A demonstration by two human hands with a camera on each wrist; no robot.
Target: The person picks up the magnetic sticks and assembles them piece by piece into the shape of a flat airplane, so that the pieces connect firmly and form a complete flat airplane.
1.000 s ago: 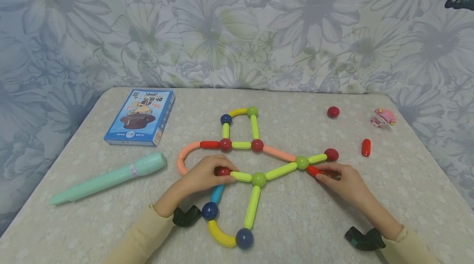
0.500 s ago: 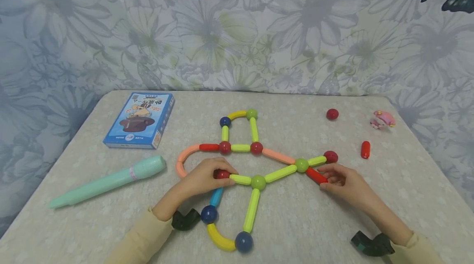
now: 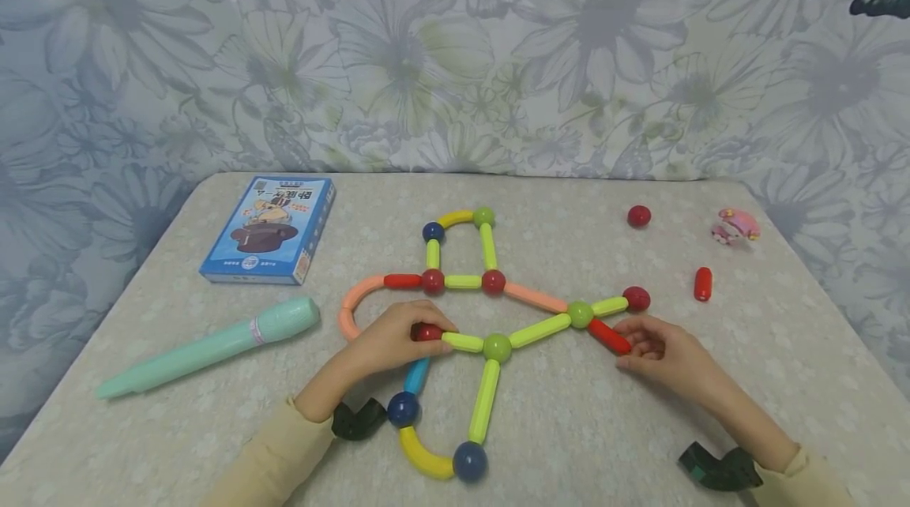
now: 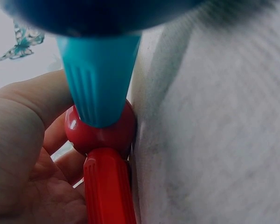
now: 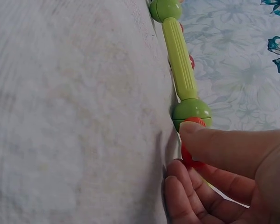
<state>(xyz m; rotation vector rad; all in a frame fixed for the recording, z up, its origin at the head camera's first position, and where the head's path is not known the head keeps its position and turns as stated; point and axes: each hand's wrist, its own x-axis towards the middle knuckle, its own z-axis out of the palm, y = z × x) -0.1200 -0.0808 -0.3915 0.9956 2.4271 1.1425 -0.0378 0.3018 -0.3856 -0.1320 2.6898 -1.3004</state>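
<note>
Flat on the cloth lies a figure of magnetic rods and balls. My left hand (image 3: 391, 329) holds a red ball (image 3: 426, 332) of it, between a light green rod (image 3: 462, 343) and a blue rod (image 4: 100, 79). A red rod (image 4: 109, 186) meets the same ball and is hidden under the hand in the head view. With thumb and index finger, my right hand (image 3: 671, 353) grips the outer end of another red rod (image 3: 609, 336), which slants from a green ball (image 3: 580, 314). The other right fingers curl loosely. Beside it, a red ball (image 3: 637, 299) ends a short green rod (image 3: 609, 306).
A loose red ball (image 3: 639, 216), a short red piece (image 3: 703, 284) and a pink toy (image 3: 736, 226) lie at the right. On the left are a blue box (image 3: 266, 230) and a mint-green pen-shaped object (image 3: 209, 349). A patterned wall (image 3: 455, 57) rises behind the table.
My right hand has slid outward along the red rod, toward its end, so more of the rod shows. The left hand stays on its red ball.
</note>
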